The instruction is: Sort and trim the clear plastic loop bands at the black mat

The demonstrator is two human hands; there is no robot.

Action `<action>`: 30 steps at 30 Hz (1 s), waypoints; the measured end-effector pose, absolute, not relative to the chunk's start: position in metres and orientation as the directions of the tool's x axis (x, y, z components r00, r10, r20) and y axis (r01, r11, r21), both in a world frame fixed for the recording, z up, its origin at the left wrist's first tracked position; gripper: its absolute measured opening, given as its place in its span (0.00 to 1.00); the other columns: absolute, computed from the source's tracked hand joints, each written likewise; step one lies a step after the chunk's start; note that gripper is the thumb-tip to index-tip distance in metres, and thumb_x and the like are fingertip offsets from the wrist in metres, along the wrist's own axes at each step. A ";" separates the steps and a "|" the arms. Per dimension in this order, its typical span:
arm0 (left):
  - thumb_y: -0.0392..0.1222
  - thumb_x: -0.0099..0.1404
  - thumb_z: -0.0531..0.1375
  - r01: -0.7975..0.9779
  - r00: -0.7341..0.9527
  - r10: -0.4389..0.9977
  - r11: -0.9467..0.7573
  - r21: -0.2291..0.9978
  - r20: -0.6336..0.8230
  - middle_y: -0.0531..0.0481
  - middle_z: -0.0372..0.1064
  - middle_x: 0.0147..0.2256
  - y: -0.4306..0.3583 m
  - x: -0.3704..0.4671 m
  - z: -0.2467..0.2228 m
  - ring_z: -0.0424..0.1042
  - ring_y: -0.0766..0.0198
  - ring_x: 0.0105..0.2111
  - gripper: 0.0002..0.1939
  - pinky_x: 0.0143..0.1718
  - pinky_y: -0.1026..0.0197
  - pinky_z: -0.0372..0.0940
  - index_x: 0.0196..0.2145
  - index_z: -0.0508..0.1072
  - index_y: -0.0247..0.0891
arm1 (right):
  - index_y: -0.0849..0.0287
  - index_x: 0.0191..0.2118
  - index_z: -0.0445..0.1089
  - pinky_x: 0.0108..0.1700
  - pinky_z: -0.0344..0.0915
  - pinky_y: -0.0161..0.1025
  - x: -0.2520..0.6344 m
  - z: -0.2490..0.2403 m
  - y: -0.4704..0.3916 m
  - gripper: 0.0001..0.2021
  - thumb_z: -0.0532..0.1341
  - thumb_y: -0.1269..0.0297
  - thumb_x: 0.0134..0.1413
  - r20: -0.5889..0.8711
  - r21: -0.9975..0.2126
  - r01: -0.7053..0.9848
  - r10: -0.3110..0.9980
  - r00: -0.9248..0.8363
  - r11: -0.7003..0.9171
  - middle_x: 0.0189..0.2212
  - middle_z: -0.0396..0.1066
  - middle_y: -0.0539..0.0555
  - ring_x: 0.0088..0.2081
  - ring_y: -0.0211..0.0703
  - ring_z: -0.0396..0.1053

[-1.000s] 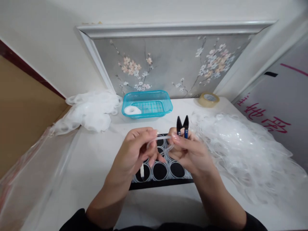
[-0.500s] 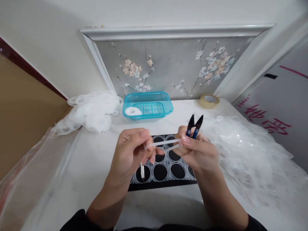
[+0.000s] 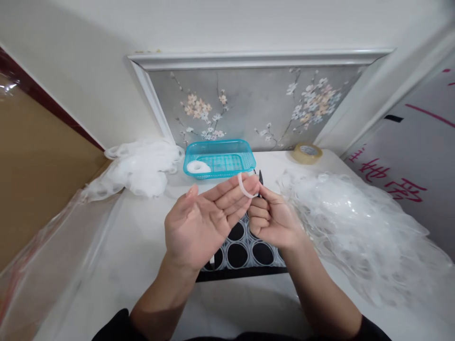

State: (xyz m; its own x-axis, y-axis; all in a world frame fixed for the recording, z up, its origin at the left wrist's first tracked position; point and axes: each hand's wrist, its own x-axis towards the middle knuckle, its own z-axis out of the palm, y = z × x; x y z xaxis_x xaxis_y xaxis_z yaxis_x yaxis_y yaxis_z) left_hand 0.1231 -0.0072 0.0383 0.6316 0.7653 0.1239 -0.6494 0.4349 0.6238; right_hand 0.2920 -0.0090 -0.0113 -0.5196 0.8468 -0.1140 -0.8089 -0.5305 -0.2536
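Note:
My left hand (image 3: pixel 204 220) is turned palm up with its fingers stretched out over the black mat (image 3: pixel 245 251). A thin translucent plastic loop (image 3: pixel 246 187) curls around the tips of its fingers. My right hand (image 3: pixel 272 220) is closed just to the right, touching the left fingertips. It holds small black thread snips (image 3: pixel 260 177), of which only a blade tip shows above the fingers. Both hands hover above the mat of black circles with clear rings.
A blue plastic basket (image 3: pixel 220 160) with one white ring stands at the back. A heap of clear plastic rings (image 3: pixel 359 227) fills the right side, another white heap (image 3: pixel 138 166) lies back left. A tape roll (image 3: pixel 307 152) sits at the far right corner.
My left hand has opened palm up, with the stretched strip now looped at its fingertips. My right hand has closed in against it, and the snips are mostly hidden.

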 end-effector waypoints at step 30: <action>0.42 0.58 0.63 -0.422 0.124 0.992 0.017 0.907 0.039 0.61 0.52 0.15 0.014 0.036 0.017 0.59 0.71 0.18 0.10 0.33 0.64 0.65 0.25 0.66 0.36 | 0.60 0.50 0.64 0.35 0.61 0.38 0.174 -0.100 0.004 0.17 0.46 0.56 0.67 -0.059 -0.412 0.840 0.910 -0.411 0.352 0.38 0.73 0.59 0.37 0.48 0.73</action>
